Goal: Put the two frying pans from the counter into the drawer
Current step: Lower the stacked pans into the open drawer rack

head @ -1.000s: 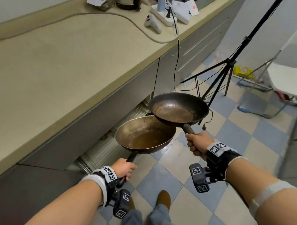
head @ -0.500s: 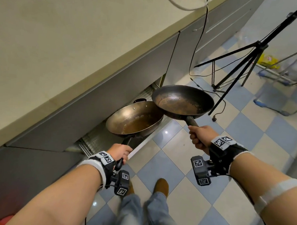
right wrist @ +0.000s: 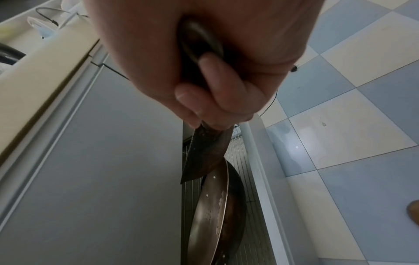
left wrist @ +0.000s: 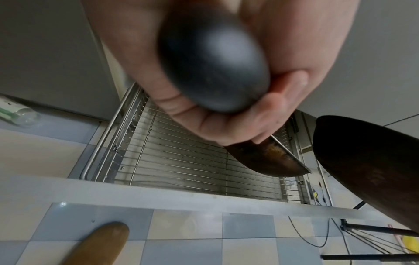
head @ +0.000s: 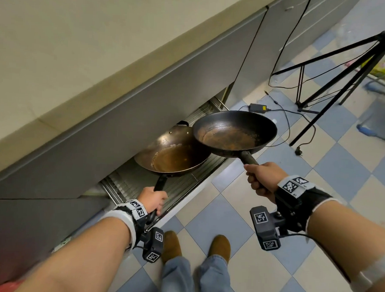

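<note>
1. Over the open drawer [head: 185, 187], we hold two pans, one per hand; no brand or readable writing shows on either, only square black-and-white codes on our wrist bands.
2. The bronze pan [head: 173, 154] sits low above the drawer's wire rack, tilted a little, its small loop handle toward the cabinet; whether its base touches the wires we cannot tell.
3. Our left hand [head: 153, 198] has its fingers [left wrist: 238, 125] clenched round the bronze pan's black handle, whose rounded butt end pokes out past the palm in the left wrist view.
4. The dark pan [head: 234, 132] rides higher and to the right, its rim overlapping the bronze pan's right edge and reaching out past the drawer front above the floor [head: 340, 165].
5. Our right hand [head: 263, 178] grips the dark pan's handle just behind the bowl, fingers [right wrist: 213, 89] wrapped tight round it.
6. The drawer is pulled out from under the counter [head: 70, 52], and the grey cabinet front above it hangs close over the bronze pan's far rim.
7. Around us lie the checked floor, a black tripod [head: 345, 57] with trailing cables [head: 285, 127] and a power brick [head: 258, 108], and our brown shoes [head: 171, 246] just before the drawer.
</note>
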Available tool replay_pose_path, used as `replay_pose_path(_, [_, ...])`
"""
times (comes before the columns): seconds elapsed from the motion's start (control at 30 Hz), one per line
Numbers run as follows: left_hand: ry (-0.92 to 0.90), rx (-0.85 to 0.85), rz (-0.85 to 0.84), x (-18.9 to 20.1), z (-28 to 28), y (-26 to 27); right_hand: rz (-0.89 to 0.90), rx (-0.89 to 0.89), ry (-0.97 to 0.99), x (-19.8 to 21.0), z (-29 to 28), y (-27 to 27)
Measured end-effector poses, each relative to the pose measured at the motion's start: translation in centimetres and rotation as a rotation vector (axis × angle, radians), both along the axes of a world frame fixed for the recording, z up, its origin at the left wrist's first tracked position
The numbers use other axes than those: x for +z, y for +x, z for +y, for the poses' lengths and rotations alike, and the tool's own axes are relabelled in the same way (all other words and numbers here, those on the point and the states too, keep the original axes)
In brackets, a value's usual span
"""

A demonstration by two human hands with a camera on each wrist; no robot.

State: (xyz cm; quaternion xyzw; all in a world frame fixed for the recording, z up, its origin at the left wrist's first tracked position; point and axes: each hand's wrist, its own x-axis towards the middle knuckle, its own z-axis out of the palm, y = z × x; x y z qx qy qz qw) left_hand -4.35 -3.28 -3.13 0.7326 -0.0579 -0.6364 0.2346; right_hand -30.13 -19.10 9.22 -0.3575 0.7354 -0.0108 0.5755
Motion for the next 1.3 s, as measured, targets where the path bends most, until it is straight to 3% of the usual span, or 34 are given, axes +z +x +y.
replay_pose_path(0.53, [-0.098,-0.321,-0.148,-11.1,-2.6,4.9,-0.015,0.026,-0.037,-11.1,-0.3,8.4])
replay_pose_path(0.7, [-0.042,-0.463,-0.206,-14.2,-2.1,6.0,0.014,0.071,-0.059,-14.4,-0.7,11.0])
replay_pose_path(0.87, [0.009,-0.577,-0.370,-16.5,-2.0,7.5,-0.043,-0.009,-0.039,-18.7,0.2,14.0])
replay_pose_path(1.1, [0.049,-0.624,-0.401,-19.1,-3.7,8.1,-0.128,-0.096,-0.004,-24.9,2.7,17.8])
replay_pose_path(1.3, [0.085,-0.697,-0.407,-19.2,-4.5,9.8,-0.246,-0.222,0.204,-28.3,4.4,19.5])
